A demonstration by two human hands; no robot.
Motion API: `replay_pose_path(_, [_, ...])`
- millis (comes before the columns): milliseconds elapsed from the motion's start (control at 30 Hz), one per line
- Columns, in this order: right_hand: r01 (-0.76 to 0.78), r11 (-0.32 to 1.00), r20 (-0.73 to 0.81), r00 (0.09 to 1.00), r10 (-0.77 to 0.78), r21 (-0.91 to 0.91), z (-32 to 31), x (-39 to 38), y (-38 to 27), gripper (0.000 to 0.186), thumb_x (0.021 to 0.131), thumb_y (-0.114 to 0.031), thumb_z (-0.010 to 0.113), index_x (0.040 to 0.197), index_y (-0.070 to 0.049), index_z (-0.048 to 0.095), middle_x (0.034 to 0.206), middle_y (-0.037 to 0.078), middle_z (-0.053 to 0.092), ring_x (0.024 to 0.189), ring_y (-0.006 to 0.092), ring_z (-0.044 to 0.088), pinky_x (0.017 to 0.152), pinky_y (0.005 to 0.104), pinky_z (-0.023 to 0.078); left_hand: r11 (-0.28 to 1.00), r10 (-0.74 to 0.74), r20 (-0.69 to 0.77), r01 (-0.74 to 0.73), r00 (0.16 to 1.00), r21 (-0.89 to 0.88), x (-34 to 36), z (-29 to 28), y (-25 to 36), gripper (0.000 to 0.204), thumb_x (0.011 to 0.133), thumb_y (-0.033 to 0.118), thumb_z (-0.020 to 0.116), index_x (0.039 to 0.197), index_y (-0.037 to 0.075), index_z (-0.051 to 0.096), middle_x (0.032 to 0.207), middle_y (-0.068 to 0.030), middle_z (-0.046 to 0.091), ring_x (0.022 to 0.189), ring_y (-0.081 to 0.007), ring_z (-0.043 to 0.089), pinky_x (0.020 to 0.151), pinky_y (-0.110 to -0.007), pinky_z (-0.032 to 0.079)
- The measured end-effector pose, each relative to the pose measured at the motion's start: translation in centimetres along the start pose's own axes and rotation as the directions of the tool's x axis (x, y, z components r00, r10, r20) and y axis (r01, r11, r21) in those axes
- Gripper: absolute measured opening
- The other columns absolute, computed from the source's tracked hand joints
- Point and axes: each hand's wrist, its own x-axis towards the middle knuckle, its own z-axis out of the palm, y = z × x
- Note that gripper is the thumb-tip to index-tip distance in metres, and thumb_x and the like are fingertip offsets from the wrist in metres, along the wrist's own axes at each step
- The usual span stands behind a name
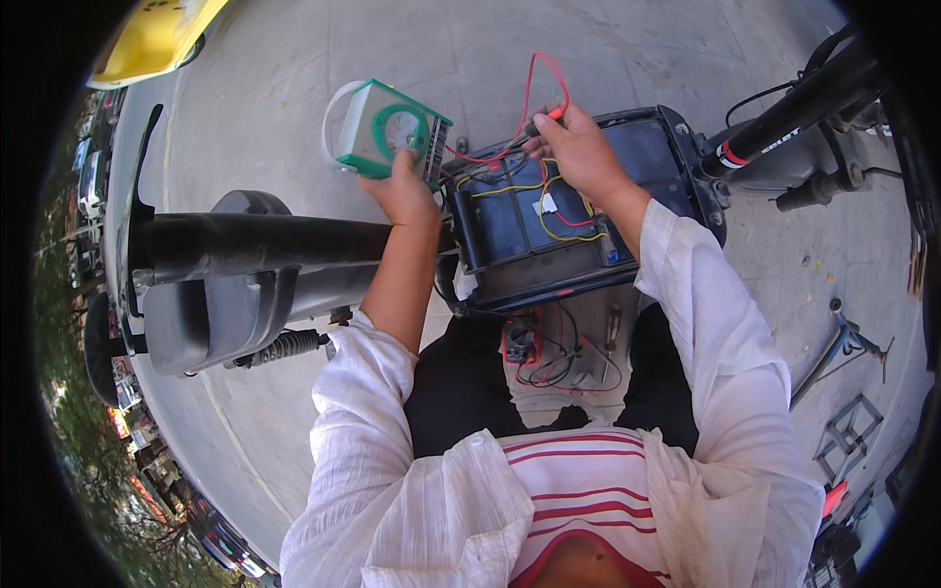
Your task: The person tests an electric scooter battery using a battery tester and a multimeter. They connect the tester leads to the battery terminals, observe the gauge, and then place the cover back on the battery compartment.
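Tester (pixel 380 137), near edge clasped in left grip (pixel 404 193), red probe (pixel 558 113) pinched in right grip (pixel 584 157)

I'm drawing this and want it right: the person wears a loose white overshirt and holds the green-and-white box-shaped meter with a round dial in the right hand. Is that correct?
Not quite: the hand is wrong. The head view shows the green-and-white box-shaped meter with a round dial in the left hand. The loose white overshirt is correct.
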Motion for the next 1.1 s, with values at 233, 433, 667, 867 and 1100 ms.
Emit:
replay_pose_path(233, [0.25,0.9,0.068,0.968,-0.242,-0.358,2.0,0.9,4.0,0.017,0.091,-0.015,0.059,0.101,-0.001,0.06,0.086,0.018,0.066,0.077,0.0305,0.067,0.07,0.0395,0.05,0.996,0.029,-0.002,-0.029,1.0,0.083,0.5,-0.3,-1.0,0.047,0.074,0.003,0.064,0.116,-0.002,0.042,0.108,-0.0125,0.055,0.096,-0.0227,0.057,0.087,-0.035,0.047])
replay_pose_path(433, [0.264,0.878,0.037,0.961,-0.273,-0.4,2.4,0.9,5.4,0.016,0.091,-0.014,0.059,0.1,0.0,0.059,0.086,0.021,0.065,0.082,0.0365,0.064,0.072,0.0404,0.049,0.994,0.059,0.011,-0.06,0.998,0.092,0.5,-0.4,-1.1,0.047,0.075,0.004,0.064,0.116,-0.003,0.042,0.109,-0.0132,0.056,0.096,-0.0228,0.056,0.088,-0.034,0.046])
replay_pose_path(667, [0.223,0.912,0.022,0.973,-0.229,-0.346,2.5,0.8,5.3,0.015,0.091,-0.013,0.059,0.099,0.001,0.059,0.084,0.019,0.066,0.079,0.0342,0.065,0.07,0.0404,0.049,0.993,0.055,0.016,-0.056,0.998,0.103,0.7,-0.5,-1.2,0.048,0.075,0.003,0.063,0.117,-0.004,0.04,0.11,-0.0137,0.055,0.097,-0.0233,0.056,0.088,-0.034,0.046])
replay_pose_path(867, [0.23,0.899,0.029,0.971,-0.236,-0.372,2.4,0.6,4.9,0.016,0.091,-0.012,0.058,0.099,0.002,0.058,0.083,0.019,0.065,0.08,0.0365,0.064,0.072,0.0405,0.049,0.997,0.017,0.024,-0.018,1.0,0.078,0.4,-0.1,-0.9,0.051,0.074,0.004,0.063,0.119,-0.003,0.039,0.111,-0.0143,0.054,0.098,-0.0245,0.057,0.089,-0.035,0.046])
replay_pose_path(1100, [0.419,0.724,0.166,0.903,-0.397,-0.547,2.8,-0.8,3.9,0.017,0.091,-0.013,0.058,0.099,0.002,0.059,0.093,0.024,0.063,0.09,0.0405,0.061,0.079,0.0446,0.048,0.998,0.017,0.016,-0.018,1.0,0.066,0.1,0.0,-0.4,0.049,0.074,0.004,0.062,0.119,-0.003,0.041,0.111,-0.0141,0.055,0.099,-0.025,0.056,0.09,-0.036,0.046])
